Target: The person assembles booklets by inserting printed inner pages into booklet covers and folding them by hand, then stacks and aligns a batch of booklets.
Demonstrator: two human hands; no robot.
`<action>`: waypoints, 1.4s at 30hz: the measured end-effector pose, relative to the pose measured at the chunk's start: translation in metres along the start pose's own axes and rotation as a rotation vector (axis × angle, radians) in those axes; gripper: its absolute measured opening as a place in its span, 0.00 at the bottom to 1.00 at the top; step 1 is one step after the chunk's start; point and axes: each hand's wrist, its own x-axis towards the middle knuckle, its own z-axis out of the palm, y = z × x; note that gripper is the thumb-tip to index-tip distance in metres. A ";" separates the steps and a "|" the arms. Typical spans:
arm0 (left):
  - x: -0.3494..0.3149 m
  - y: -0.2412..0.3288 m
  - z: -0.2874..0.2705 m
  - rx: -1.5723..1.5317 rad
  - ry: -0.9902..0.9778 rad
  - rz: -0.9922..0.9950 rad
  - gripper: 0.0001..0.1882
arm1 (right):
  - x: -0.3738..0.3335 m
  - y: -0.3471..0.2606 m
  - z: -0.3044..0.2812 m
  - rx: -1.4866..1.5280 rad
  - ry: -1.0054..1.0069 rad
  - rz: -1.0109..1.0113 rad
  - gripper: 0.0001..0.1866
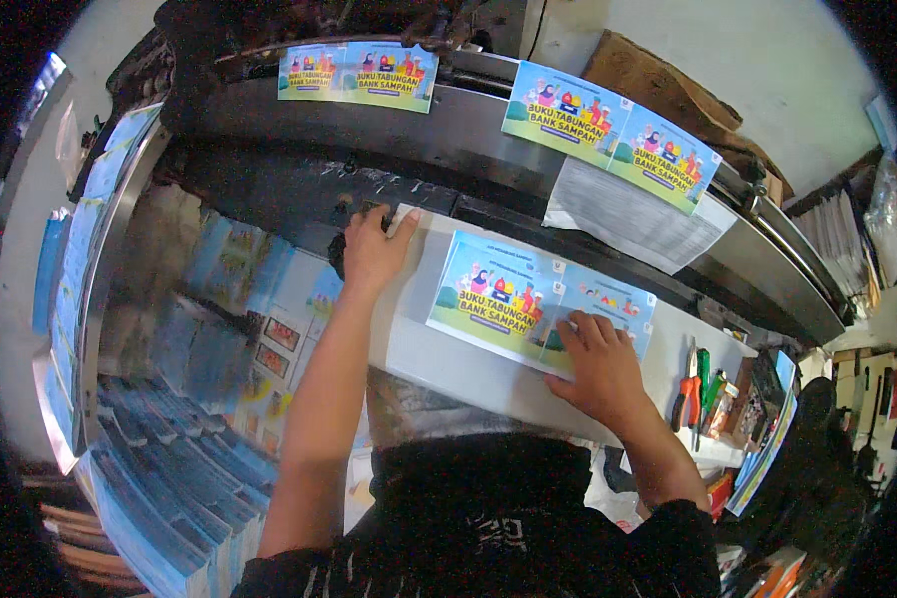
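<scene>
A printed sheet (pixel 493 289) with pictures in blue, green and yellow lies on a white board (pixel 419 339) in front of me, with at least one more like it partly under or behind it. My right hand (pixel 600 374) rests on the right part of the sheet, fingers spread and slightly bent. At the board's far left corner is my left hand (pixel 374 254), thumb apart from the fingers, beside a dark part of the machine (pixel 289 204). Its fingertips are partly lost against the dark metal, and nothing shows held in it.
Similar printed sheets (pixel 608 135) lie along the metal rail behind, above a grey-printed paper (pixel 638 214). Red-handled pliers (pixel 685 399) and a green-handled tool (pixel 706 369) sit at the board's right end. Thick stacks of blue paper (pixel 179 498) stand low on the left.
</scene>
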 end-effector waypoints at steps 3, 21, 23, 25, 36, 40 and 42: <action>-0.001 -0.010 0.012 0.023 0.066 0.025 0.38 | 0.007 -0.007 -0.002 -0.029 0.009 0.029 0.37; -0.231 0.088 -0.018 -0.950 -1.034 1.074 0.38 | 0.031 0.023 -0.021 0.261 -0.186 -0.066 0.39; -0.237 0.088 -0.024 -0.955 -1.084 1.102 0.40 | 0.036 0.018 -0.031 0.311 -0.315 -0.002 0.40; -0.228 0.090 -0.034 -0.951 -1.129 1.130 0.43 | 0.035 0.018 -0.033 0.283 -0.300 -0.014 0.38; 0.001 -0.005 -0.003 0.003 0.049 -0.126 0.36 | 0.041 0.011 -0.071 0.138 -0.106 -0.059 0.15; 0.006 -0.010 0.006 0.165 -0.212 -0.220 0.37 | 0.058 0.017 -0.100 0.090 -0.141 0.076 0.12; 0.004 -0.018 0.006 0.184 -0.190 -0.222 0.36 | 0.065 0.032 -0.110 0.075 -0.164 0.137 0.15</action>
